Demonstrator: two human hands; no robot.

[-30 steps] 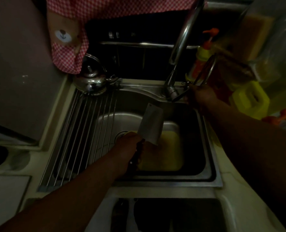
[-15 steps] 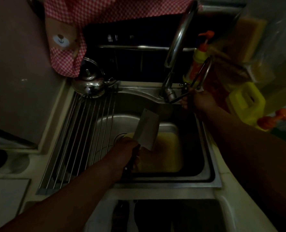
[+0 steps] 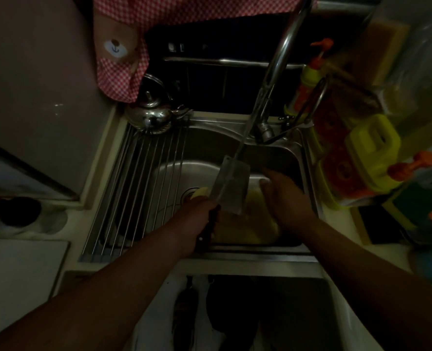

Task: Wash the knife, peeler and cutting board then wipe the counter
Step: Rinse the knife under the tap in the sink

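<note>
My left hand point(image 3: 197, 221) grips the dark handle of a broad cleaver-style knife point(image 3: 232, 186), blade raised and tilted over the steel sink point(image 3: 308, 160). A thin stream of water falls from the tall curved faucet point(image 3: 280, 62) onto the blade's upper left corner. My right hand point(image 3: 283, 196) is beside the blade's right edge, fingers apart, holding nothing. Under both hands a yellowish cutting board point(image 3: 250, 229) lies in the basin. I cannot make out the peeler in the dim light.
A roll-up wire rack point(image 3: 133, 188) covers the sink's left part, with a steel kettle point(image 3: 149, 115) at its far end. A red checked cloth point(image 3: 133, 59) hangs above. Soap bottle point(image 3: 308, 82), yellow jug point(image 3: 371, 150) and packets crowd the right counter. The faucet lever point(image 3: 285, 133) points right.
My right hand left the faucet lever and came down beside the blade. Water now runs onto the knife. My left hand kept holding the knife over the board.
</note>
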